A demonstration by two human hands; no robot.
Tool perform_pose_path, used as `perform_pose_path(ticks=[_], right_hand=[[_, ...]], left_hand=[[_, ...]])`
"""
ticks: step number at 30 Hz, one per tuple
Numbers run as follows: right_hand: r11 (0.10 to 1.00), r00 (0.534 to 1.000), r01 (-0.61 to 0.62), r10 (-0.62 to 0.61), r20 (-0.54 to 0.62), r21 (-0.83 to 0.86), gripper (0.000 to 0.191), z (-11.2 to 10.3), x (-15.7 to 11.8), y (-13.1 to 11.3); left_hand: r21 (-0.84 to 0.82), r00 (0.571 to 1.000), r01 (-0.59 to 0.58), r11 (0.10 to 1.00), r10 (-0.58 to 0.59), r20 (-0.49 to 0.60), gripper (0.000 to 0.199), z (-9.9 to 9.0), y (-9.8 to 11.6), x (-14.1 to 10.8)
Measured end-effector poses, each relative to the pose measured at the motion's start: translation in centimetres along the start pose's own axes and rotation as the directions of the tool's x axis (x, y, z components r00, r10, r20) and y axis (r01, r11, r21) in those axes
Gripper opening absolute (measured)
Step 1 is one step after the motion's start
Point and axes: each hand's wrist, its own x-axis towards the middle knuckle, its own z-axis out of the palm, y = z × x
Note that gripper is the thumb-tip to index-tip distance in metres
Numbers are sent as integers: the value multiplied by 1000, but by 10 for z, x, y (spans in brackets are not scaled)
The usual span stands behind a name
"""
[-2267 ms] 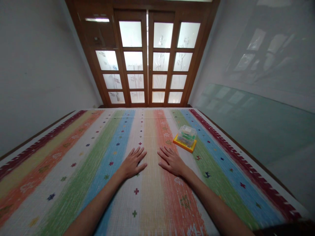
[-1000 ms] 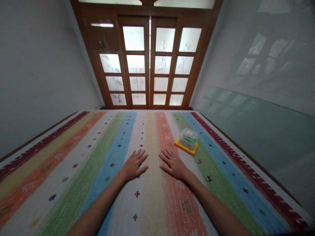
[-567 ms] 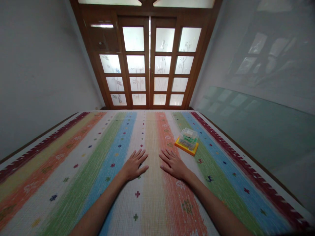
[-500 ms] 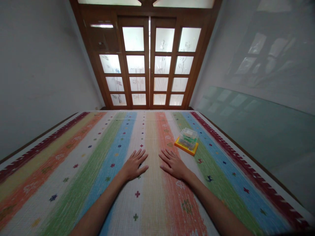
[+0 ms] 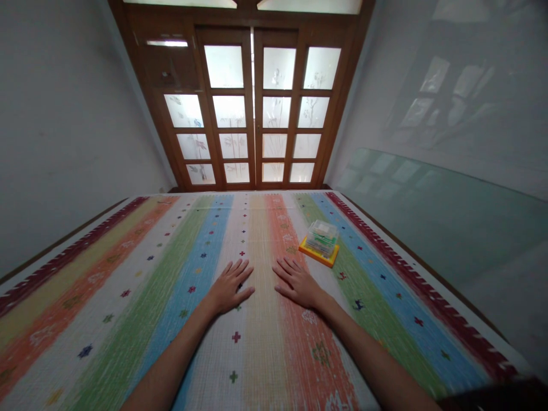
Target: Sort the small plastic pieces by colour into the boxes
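My left hand (image 5: 230,287) lies flat, palm down, on the striped cloth (image 5: 261,342), its fingers spread and nothing in it. Across the pale yellow stripe, my right hand (image 5: 298,283) rests the same way, mostly on the orange stripe. Just beyond the right hand and to its right sits a stack of clear plastic boxes (image 5: 322,237) with something green inside. It stands on a yellow-orange tray (image 5: 319,256). Neither hand touches the boxes or the tray.
The cloth covers a broad surface reaching to wooden doors (image 5: 254,114) with frosted panes. A pale wall (image 5: 64,114) rises on the left. A greenish glass panel (image 5: 436,211) leans along the right wall. Something dark (image 5: 492,397) shows at the bottom right corner.
The whole view has shifted slightly, so that the scene sits a little further left. Both hands stay flat in the same places on the cloth. The boxes have not moved.
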Motion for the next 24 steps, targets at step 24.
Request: perform_pose_path(ticks=[24], right_hand=[[1000, 1000, -2, 2, 24, 12, 62, -4, 0, -1]], left_hand=[[-6, 999, -22, 1000, 21, -24, 70, 4, -4, 1]])
